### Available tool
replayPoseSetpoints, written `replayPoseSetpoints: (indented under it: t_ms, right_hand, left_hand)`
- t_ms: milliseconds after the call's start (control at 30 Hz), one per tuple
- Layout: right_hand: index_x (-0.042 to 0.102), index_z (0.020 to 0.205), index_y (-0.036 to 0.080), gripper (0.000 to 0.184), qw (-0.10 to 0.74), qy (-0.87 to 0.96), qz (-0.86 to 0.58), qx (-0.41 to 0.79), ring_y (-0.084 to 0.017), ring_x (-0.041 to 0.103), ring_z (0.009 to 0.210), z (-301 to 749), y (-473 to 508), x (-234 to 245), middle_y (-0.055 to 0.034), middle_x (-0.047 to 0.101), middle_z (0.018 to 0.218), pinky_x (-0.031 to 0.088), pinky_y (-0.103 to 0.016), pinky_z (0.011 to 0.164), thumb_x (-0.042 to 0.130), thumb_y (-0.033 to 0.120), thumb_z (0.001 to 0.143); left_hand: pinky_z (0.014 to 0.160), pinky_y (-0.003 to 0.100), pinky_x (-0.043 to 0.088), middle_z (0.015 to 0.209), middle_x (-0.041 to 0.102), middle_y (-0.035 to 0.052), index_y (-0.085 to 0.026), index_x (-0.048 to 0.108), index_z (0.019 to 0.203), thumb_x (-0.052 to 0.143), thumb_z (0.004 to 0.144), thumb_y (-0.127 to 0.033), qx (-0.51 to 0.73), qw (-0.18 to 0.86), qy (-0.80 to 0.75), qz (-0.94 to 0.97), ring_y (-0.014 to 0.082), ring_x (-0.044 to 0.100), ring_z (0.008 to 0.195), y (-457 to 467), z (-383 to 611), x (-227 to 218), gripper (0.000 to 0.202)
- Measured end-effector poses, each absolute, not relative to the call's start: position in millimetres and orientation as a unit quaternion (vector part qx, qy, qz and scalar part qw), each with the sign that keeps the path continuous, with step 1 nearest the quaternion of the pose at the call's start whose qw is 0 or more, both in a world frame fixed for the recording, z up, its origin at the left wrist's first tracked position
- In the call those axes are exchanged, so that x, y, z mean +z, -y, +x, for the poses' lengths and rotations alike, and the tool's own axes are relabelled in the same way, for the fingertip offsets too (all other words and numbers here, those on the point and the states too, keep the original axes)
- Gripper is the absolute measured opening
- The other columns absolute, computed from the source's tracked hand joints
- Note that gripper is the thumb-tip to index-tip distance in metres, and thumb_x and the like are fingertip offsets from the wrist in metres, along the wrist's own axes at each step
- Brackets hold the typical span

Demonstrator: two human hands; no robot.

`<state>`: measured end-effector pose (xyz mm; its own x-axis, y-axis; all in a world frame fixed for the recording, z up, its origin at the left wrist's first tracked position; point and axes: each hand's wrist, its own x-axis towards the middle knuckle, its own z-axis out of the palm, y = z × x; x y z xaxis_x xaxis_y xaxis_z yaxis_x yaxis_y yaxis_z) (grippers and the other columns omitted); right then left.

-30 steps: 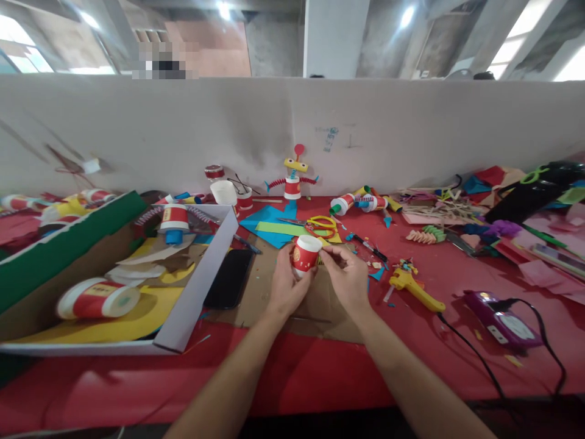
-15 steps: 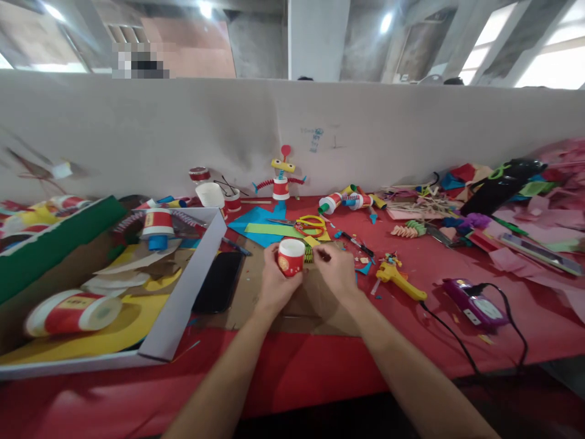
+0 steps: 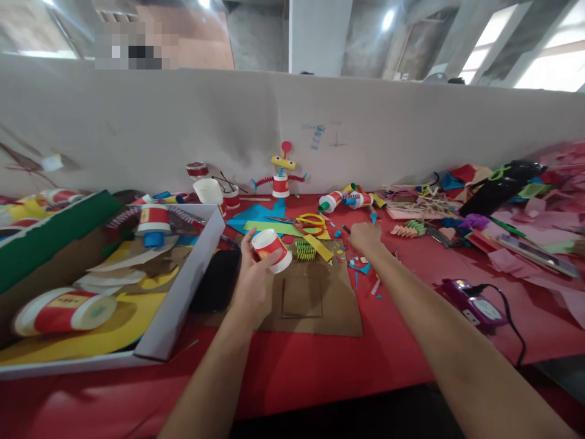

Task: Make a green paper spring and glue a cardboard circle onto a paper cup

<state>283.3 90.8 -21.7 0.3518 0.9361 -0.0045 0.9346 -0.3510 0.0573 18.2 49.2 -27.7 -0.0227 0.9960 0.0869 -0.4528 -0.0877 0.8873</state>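
Note:
Held in my left hand (image 3: 256, 268) is a red and white paper cup (image 3: 270, 250), tilted with its mouth toward the lower right. Further right, my right hand (image 3: 367, 236) is closed over a slim black pen-like tool (image 3: 346, 230), whose tip pokes out on the left. Between the hands, a green accordion-folded paper strip (image 3: 305, 250) lies on brown cardboard (image 3: 338, 305), beside a yellow paper strip (image 3: 320, 247). Yellow-handled scissors (image 3: 311, 224) rest behind, on blue and green paper. My right forearm hides most of the glue gun.
A cardboard box (image 3: 178, 292) with cup figures and paper stands left, by a black phone (image 3: 217, 280). A cup robot (image 3: 280, 183) stands at the white partition (image 3: 219, 122). On the right are a purple power adapter (image 3: 475, 305) with a cord and heaped paper scraps (image 3: 548, 213).
My left hand has tipped the cup and moved slightly left. My right hand has left the folded strip, reaching right and farther away to close over the black tool.

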Motion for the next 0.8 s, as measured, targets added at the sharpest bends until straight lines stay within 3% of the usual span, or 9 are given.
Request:
replayPoseSetpoints:
  t_ms: [133, 200, 300, 367, 433, 567, 700, 800]
  right_hand:
    - [0.055, 0.113, 0.013, 0.036, -0.055, -0.546, 0.836, 0.027, -0.029, 0.061, 0.092, 283.5, -85.4, -6.1, -0.0163, 0.065, 0.098, 0.045, -0.037, 0.074, 0.046, 0.026, 0.081]
    - [0.053, 0.116, 0.018, 0.038, -0.191, -0.563, 0.804, -0.025, -0.024, 0.062, 0.083, 280.0, -76.1, -0.8, -0.0095, 0.066, 0.086, 0.046, -0.035, 0.071, 0.046, 0.028, 0.081]
    - [0.058, 0.104, 0.021, 0.029, -0.465, -0.539, 0.658, -0.244, -0.018, 0.061, 0.067, 267.3, -52.8, -2.6, -0.0021, 0.063, 0.071, 0.047, -0.03, 0.065, 0.047, 0.03, 0.079]
    - [0.058, 0.1, 0.021, 0.026, -0.559, -0.486, 0.538, -0.402, -0.015, 0.06, 0.064, 257.2, -33.0, -9.0, -0.001, 0.062, 0.073, 0.048, -0.029, 0.063, 0.049, 0.031, 0.078]
    - [0.058, 0.101, 0.023, 0.027, -0.598, -0.454, 0.435, -0.497, -0.013, 0.06, 0.067, 249.2, -13.3, -17.1, -0.0005, 0.063, 0.078, 0.049, -0.028, 0.065, 0.054, 0.03, 0.075]
    - [0.058, 0.1, 0.03, 0.036, -0.651, -0.449, 0.333, -0.513, -0.012, 0.059, 0.075, 243.7, 12.5, -31.4, 0.0029, 0.061, 0.084, 0.048, -0.028, 0.073, 0.069, 0.025, 0.066]
    - [0.063, 0.087, 0.025, 0.021, -0.673, -0.433, 0.342, -0.493, -0.011, 0.056, 0.066, 245.8, 14.7, -39.6, 0.0026, 0.058, 0.069, 0.046, -0.025, 0.064, 0.069, 0.038, 0.071]
    - [0.065, 0.081, 0.022, 0.02, -0.7, -0.4, 0.362, -0.467, -0.009, 0.051, 0.056, 247.6, 10.0, -42.5, 0.0028, 0.054, 0.059, 0.043, -0.023, 0.056, 0.063, 0.041, 0.076]
  left_hand:
    - [0.07, 0.024, 0.047, 0.094, 0.06, -0.0026, -0.032, 0.046, 0.117, 0.074, 0.059, -0.017, 0.615, 0.603, -0.334, 0.382, 0.0111, 0.059, 0.078, -48.8, 15.2, -25.6, 0.066]
    - [0.07, 0.025, 0.048, 0.094, 0.06, -0.002, -0.031, 0.048, 0.114, 0.072, 0.064, -0.023, 0.609, 0.617, -0.327, 0.376, 0.0118, 0.059, 0.078, -48.3, 14.9, -25.8, 0.056]
    - [0.07, 0.026, 0.049, 0.092, 0.061, -0.0008, -0.028, 0.05, 0.108, 0.068, 0.068, -0.029, 0.601, 0.623, -0.326, 0.38, 0.0124, 0.06, 0.076, -47.3, 14.8, -27.0, 0.043]
    - [0.073, 0.027, 0.049, 0.092, 0.061, -0.0003, -0.027, 0.051, 0.106, 0.068, 0.069, -0.028, 0.593, 0.623, -0.32, 0.398, 0.0131, 0.06, 0.079, -46.4, 14.5, -27.3, 0.041]
    - [0.076, 0.028, 0.047, 0.094, 0.061, 0.0002, -0.026, 0.052, 0.106, 0.069, 0.068, -0.024, 0.567, 0.627, -0.317, 0.43, 0.0137, 0.059, 0.083, -45.4, 14.0, -26.9, 0.041]
    - [0.077, 0.028, 0.045, 0.1, 0.062, 0.0018, -0.026, 0.053, 0.11, 0.073, 0.061, -0.018, 0.474, 0.636, -0.314, 0.523, 0.0163, 0.059, 0.089, -43.0, 13.5, -25.8, 0.053]
    - [0.092, 0.036, 0.039, 0.123, 0.055, 0.0063, -0.026, 0.054, 0.117, 0.075, 0.057, -0.017, 0.374, 0.588, -0.295, 0.654, 0.0232, 0.051, 0.111, -39.6, 15.4, -24.8, 0.064]
    - [0.099, 0.039, 0.033, 0.127, 0.053, 0.007, -0.026, 0.057, 0.117, 0.076, 0.056, -0.02, 0.284, 0.523, -0.293, 0.748, 0.025, 0.046, 0.118, -37.6, 18.5, -24.1, 0.064]
